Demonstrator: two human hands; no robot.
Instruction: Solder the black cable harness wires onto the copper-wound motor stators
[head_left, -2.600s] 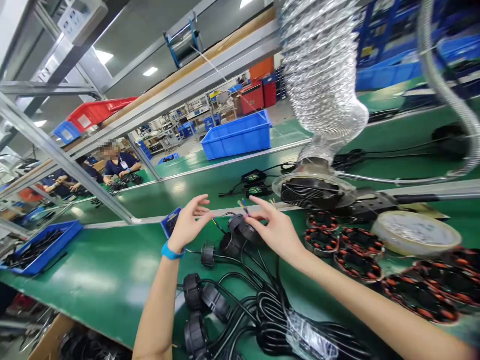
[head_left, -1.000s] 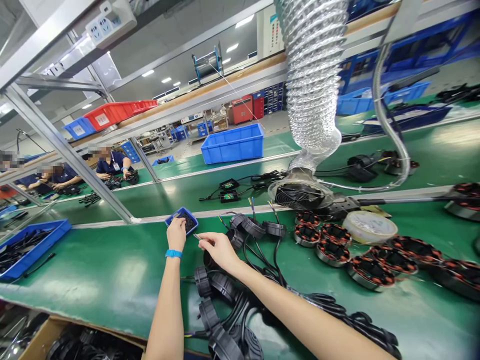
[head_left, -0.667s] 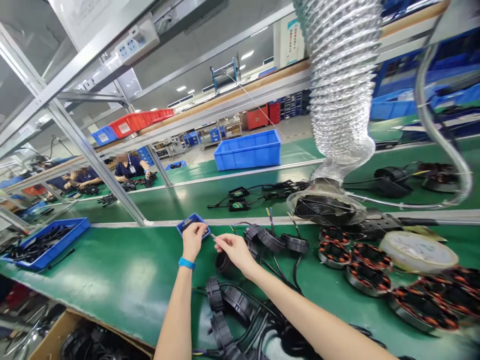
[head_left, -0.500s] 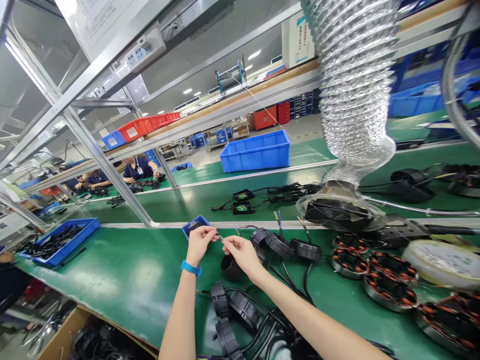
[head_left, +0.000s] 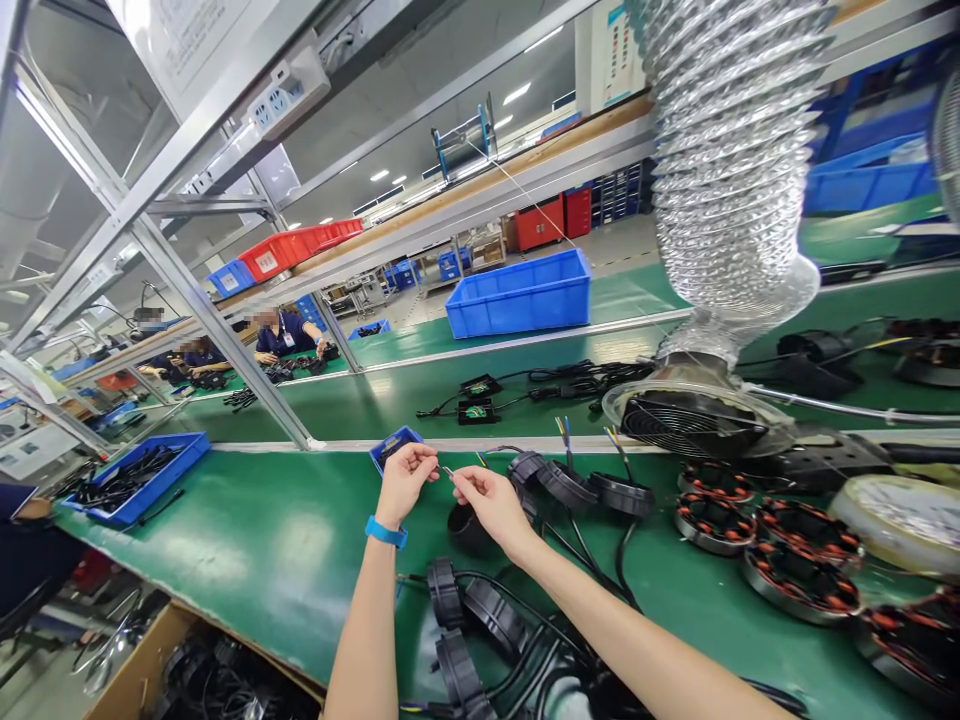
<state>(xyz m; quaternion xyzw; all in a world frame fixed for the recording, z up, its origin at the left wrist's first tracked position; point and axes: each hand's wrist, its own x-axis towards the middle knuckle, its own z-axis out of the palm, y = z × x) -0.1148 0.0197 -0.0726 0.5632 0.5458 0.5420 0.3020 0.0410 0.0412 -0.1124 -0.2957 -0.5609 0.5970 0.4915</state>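
Note:
My left hand (head_left: 405,482), with a blue band at its wrist, is closed in a pinch over the bench. Facing it a short way off, my right hand (head_left: 493,505) pinches too. Between the fingertips shows a thin, short piece (head_left: 448,470), dark with a pale end, too small to name. Just behind my left hand is a small blue bin (head_left: 394,441), its contents partly covered. Below my right hand stands a dark round cup-like part (head_left: 469,528). Black ring-shaped housings (head_left: 495,618) with cables lie nearer me, and several more housings (head_left: 566,487) with coloured wire ends are to the right.
Motor stators (head_left: 799,565) with orange windings sit at the right, by a fume fan (head_left: 675,420) under a silver duct (head_left: 735,150). A blue tray (head_left: 169,470) of black parts is at the left. Two circuit modules (head_left: 478,410) lie behind the hands. Co-workers sit farther along.
The view has shifted slightly, so the bench things appear a little displaced. Both hands keep their pinch, almost unchanged.

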